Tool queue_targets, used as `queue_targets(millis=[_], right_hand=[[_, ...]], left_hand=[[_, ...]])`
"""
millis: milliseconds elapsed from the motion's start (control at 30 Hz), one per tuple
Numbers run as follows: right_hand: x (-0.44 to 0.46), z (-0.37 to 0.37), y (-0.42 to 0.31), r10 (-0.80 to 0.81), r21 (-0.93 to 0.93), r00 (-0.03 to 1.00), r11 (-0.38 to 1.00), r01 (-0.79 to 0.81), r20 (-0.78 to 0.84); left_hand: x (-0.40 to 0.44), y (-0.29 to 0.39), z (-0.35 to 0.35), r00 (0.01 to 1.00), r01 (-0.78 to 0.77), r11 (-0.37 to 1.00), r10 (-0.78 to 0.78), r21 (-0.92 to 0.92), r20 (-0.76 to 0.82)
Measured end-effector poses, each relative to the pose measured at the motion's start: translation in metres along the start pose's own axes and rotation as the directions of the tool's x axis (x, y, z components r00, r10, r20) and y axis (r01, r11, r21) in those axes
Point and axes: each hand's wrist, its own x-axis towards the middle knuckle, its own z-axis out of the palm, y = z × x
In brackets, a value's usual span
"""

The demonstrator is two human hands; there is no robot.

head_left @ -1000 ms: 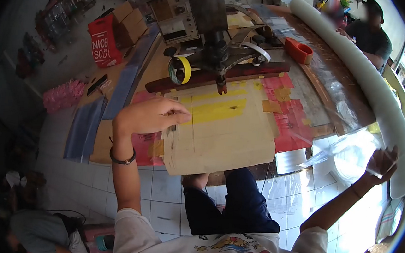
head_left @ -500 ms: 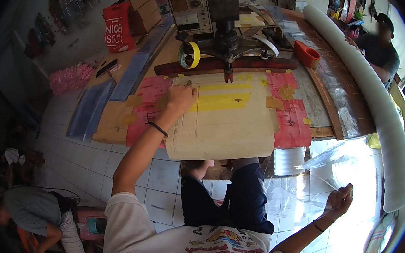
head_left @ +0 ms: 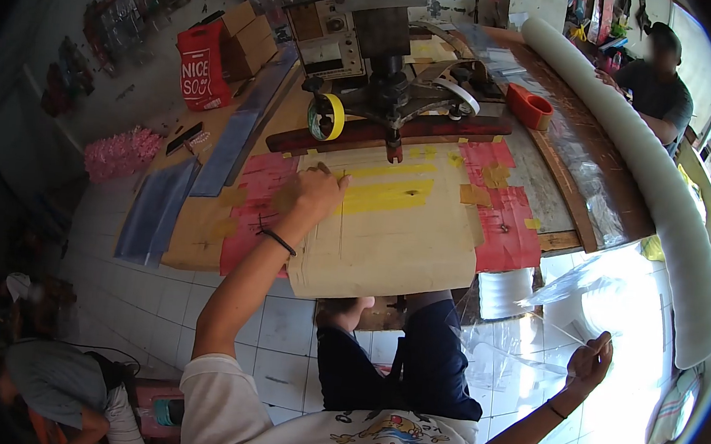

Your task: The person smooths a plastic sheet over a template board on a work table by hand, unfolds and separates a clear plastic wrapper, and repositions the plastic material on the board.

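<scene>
My left hand [head_left: 315, 195] lies on the left part of a tan sheet [head_left: 377, 262], fingers forward and thumb apart. Yellow strips [head_left: 387, 198] run across the sheet beside the hand. Red taped panels flank it, the right one [head_left: 509, 227] in plain view and the left one partly under my forearm. Out to the right, my right hand [head_left: 590, 365] is closed in a pinch on clear plastic film [head_left: 521, 359], which hangs off toward the table edge. Beyond the sheet stands a press head [head_left: 397, 90] with a dark red bar [head_left: 456, 130] beneath it.
A roll of yellow tape [head_left: 327, 117] hangs on the press. An orange-red tape dispenser [head_left: 529, 108] sits at the right, near a long white foam roll [head_left: 632, 153]. Blue-tinted plastic strips [head_left: 155, 213] lie left. One person [head_left: 659, 88] is at back right, another [head_left: 63, 378] at lower left.
The whole view has shifted slightly, with the table and press lower in the picture. Both hands keep nearly the same places, the left on the sheet and the right on the film.
</scene>
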Motion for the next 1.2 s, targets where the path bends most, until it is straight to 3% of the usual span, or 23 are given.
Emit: queue_targets(millis=[100, 233, 400, 567, 633, 700, 800, 867, 933, 1033, 1133, 1200], right_hand=[[-0.009, 0.013, -0.011, 0.041, -0.081, 0.997, 0.996, -0.046, -0.066], [-0.009, 0.01, -0.012, 0.04, -0.119, 0.997, 0.992, -0.047, -0.065], [-0.002, 0.002, -0.003, 0.095, 0.02, 0.995, 0.995, -0.096, 0.03], [0.005, -0.004, 0.01, 0.113, 0.14, 0.986, 0.982, -0.13, 0.127], [0.004, -0.002, 0.012, 0.093, 0.124, 0.98, 0.986, -0.116, 0.177], [0.004, 0.0, 0.011, 0.077, 0.08, 0.979, 0.992, -0.094, 0.187], [-0.002, 0.005, 0.006, 0.073, 0.014, 0.989, 0.997, -0.075, 0.129], [-0.003, 0.009, -0.002, 0.086, 0.016, 0.992, 0.996, -0.088, 0.091], [0.002, -0.001, 0.0, 0.073, 0.026, 0.991, 0.997, -0.077, 0.113], [0.002, 0.002, -0.002, 0.095, 0.02, 0.992, 0.995, -0.097, 0.085], [0.003, 0.001, -0.004, 0.115, 0.005, 0.98, 0.993, -0.117, 0.165], [0.002, 0.0, -0.005, 0.112, -0.006, 0.971, 0.994, -0.113, 0.211]], left_hand=[[0.01, 0.003, 0.003, 0.991, 0.036, 0.999, -0.032, -0.026, 0.126], [0.002, -0.004, -0.007, 0.995, 0.01, 0.993, 0.002, -0.115, 0.103], [-0.012, -0.01, -0.032, 0.99, 0.026, 0.983, 0.0, -0.184, 0.14], [-0.016, -0.023, -0.04, 0.982, -0.042, 0.954, 0.095, -0.297, 0.164], [-0.015, -0.022, -0.041, 0.985, -0.014, 0.97, 0.056, -0.243, 0.165], [-0.01, -0.004, -0.038, 0.98, 0.069, 0.99, -0.044, -0.124, 0.194], [0.007, 0.01, -0.014, 0.993, 0.033, 0.998, -0.039, 0.055, 0.115], [0.003, 0.037, -0.035, 0.971, -0.084, 0.983, 0.044, 0.166, 0.233], [-0.012, 0.072, -0.046, 0.968, -0.192, 0.968, 0.159, 0.162, 0.195], [-0.03, 0.13, -0.061, 0.947, -0.319, 0.947, 0.317, -0.043, -0.047], [-0.011, 0.171, -0.057, 0.942, -0.316, 0.944, 0.301, -0.099, -0.147], [0.009, 0.184, -0.056, 0.972, -0.233, 0.969, 0.23, -0.082, -0.051]])
